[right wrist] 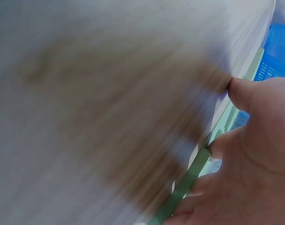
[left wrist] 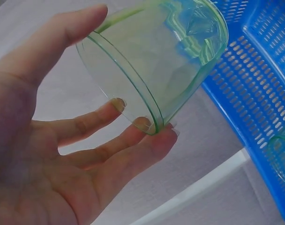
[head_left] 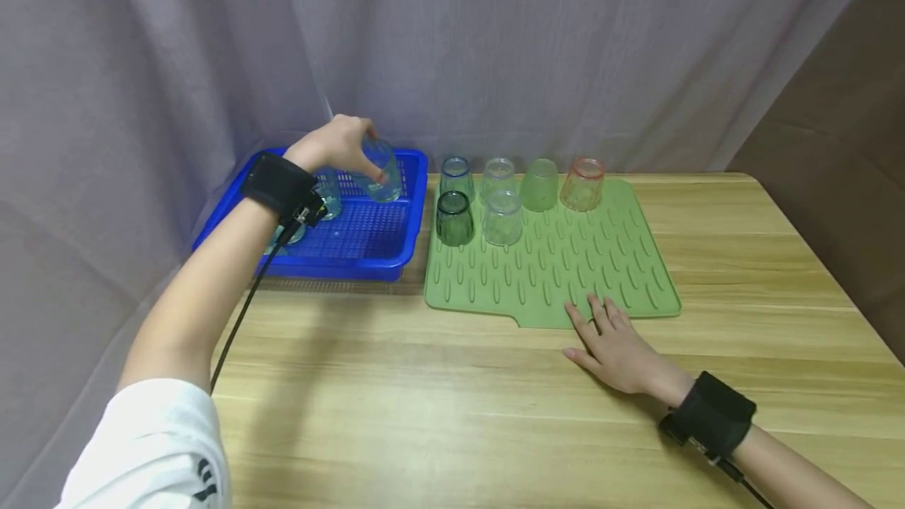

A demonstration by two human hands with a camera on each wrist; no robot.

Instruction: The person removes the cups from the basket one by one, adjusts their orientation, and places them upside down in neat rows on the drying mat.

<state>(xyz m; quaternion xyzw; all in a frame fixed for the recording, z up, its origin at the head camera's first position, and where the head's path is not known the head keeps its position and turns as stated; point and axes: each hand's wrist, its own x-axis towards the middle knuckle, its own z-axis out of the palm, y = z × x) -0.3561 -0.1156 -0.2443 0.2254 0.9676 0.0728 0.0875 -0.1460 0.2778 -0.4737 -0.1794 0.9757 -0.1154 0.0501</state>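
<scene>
My left hand point(head_left: 341, 149) grips a clear, green-tinted drinking glass point(left wrist: 156, 61) by its rim, thumb on one side and fingers on the other. In the head view that glass hangs tilted over the back of the blue basket point(head_left: 408, 246). Further glasses point(head_left: 329, 199) stand in the basket, partly hidden by my left wrist. My right hand point(head_left: 622, 352) lies with fingers spread, its fingertips on the front edge of the green drying mat point(head_left: 566, 273). The thumb point(right wrist: 243, 91) lies on the tabletop in front of the mat.
Glasses stand upside down toward the mat's back left: a blue-rimmed one point(head_left: 456, 177), a dark green one point(head_left: 455, 220), clear ones point(head_left: 503, 218), a light green one point(head_left: 540, 187) and a red-rimmed one point(head_left: 583, 187). A grey curtain point(head_left: 495, 45) hangs behind the wooden table point(head_left: 438, 415).
</scene>
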